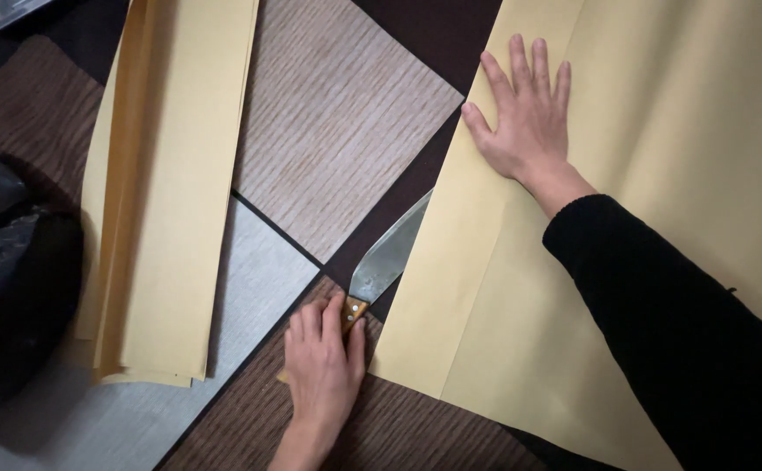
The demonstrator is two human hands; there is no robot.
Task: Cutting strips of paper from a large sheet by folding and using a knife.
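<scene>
My left hand (pixel 324 362) is curled around the wooden handle of a knife (pixel 387 255), fingers wrapped over the top and thumb on the right side, low on the floor (pixel 337 113) near the bottom middle of the view. The broad steel blade runs up and to the right from my grip, and its far part slips under the left edge of the large yellow paper sheet (pixel 660 131), so I cannot see the tip.

My right hand (pixel 520 113) lies flat and open on that same sheet, fingers spread and pointing away from me, the palm pressing down just inside the sheet's left edge at the far side. My black sleeve (pixel 669 331) crosses the paper from the near right corner. A straight crease runs down the sheet close to the edge where the blade goes in.

Well apart to the left lies a stack of narrower yellow paper strips (pixel 171 192), lying lengthwise, near to far. A black plastic bag (pixel 6 279) sits at the left edge of the view, just beside the stack.
</scene>
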